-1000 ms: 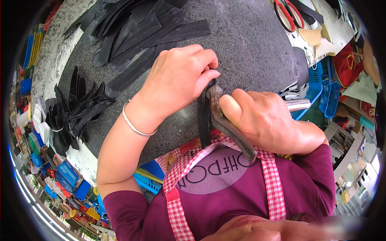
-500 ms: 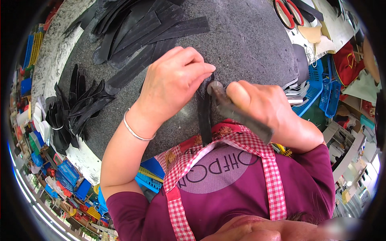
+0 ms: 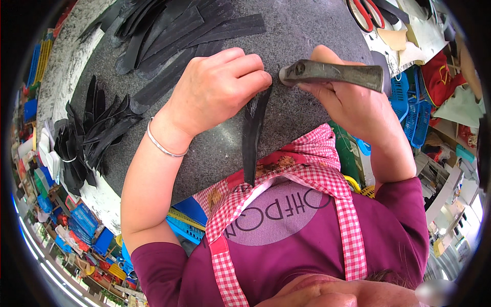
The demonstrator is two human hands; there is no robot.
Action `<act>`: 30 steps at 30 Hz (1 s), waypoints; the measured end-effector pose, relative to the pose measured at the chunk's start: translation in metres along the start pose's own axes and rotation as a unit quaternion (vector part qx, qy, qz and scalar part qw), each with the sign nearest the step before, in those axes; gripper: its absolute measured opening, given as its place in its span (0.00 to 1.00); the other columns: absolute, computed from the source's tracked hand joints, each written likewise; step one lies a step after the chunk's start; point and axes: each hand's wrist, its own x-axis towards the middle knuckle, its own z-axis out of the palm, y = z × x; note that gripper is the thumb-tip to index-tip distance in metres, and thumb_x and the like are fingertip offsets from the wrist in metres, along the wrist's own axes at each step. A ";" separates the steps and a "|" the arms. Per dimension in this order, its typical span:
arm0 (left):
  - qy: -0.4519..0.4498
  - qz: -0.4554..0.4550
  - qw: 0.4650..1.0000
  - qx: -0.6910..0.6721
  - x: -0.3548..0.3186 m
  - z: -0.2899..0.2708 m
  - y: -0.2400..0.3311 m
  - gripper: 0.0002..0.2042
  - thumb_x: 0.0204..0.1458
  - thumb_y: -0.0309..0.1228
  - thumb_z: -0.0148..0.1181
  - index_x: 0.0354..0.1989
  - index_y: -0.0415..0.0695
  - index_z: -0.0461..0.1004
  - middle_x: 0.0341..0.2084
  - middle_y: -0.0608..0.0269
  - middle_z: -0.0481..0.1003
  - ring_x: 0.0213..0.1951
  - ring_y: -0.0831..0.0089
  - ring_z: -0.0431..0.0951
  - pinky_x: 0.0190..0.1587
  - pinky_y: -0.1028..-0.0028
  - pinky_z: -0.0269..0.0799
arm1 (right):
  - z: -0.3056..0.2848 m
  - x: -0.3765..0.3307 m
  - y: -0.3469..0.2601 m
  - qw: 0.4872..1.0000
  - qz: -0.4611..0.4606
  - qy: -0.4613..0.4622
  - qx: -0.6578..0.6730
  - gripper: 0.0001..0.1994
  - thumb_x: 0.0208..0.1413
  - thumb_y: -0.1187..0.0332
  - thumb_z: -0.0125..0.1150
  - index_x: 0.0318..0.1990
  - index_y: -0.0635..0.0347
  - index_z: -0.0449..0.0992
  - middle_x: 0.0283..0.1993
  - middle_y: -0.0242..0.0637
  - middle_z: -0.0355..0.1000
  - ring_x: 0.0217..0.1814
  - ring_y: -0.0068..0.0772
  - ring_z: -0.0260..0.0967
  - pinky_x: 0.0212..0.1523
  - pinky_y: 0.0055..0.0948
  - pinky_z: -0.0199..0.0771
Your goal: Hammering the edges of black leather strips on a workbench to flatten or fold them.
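Note:
My left hand pinches the far end of a black strip, which looks like leather. The strip runs toward me over the grey stone slab, and its near end reaches my checked apron. My right hand is closed round a hammer; its dark metal head is raised above the slab, right of my left fingertips and apart from the strip. Most of the hammer's handle is hidden by the head and my hand. What lies under my left fingers is covered.
A fanned pile of black strips lies on the slab's far left. A tied bundle of similar pieces rests at its left edge. Red-handled scissors and beige scraps lie at the far right, with blue baskets beyond the right edge.
The hammer has come up off the strip and swung right in my right hand. My left hand and the strip have shifted slightly left.

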 end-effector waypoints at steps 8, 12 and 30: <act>0.010 0.038 0.998 0.040 0.001 -0.002 -0.001 0.11 0.45 0.25 0.76 0.38 0.47 0.86 0.34 0.70 0.81 0.34 0.68 0.81 0.30 0.68 0.79 | 0.001 0.005 -0.009 0.998 -0.039 -0.004 -0.047 0.09 0.66 0.68 0.70 0.46 0.58 0.76 0.30 0.49 0.75 0.35 0.60 0.77 0.31 0.50 0.74; 0.001 0.040 0.998 0.042 -0.001 -0.002 0.000 0.10 0.45 0.26 0.76 0.37 0.46 0.86 0.34 0.70 0.81 0.34 0.68 0.81 0.31 0.68 0.80 | -0.007 0.010 -0.010 0.996 -0.045 -0.023 -0.074 0.10 0.64 0.69 0.73 0.46 0.59 0.77 0.32 0.48 0.75 0.37 0.59 0.77 0.34 0.49 0.73; 0.029 -0.043 0.998 -0.023 -0.011 -0.007 0.004 0.09 0.48 0.27 0.78 0.38 0.46 0.87 0.36 0.66 0.82 0.37 0.64 0.83 0.38 0.65 0.82 | 0.008 0.006 -0.006 0.997 -0.048 -0.025 -0.046 0.09 0.64 0.72 0.70 0.46 0.59 0.75 0.29 0.46 0.71 0.33 0.57 0.77 0.32 0.49 0.73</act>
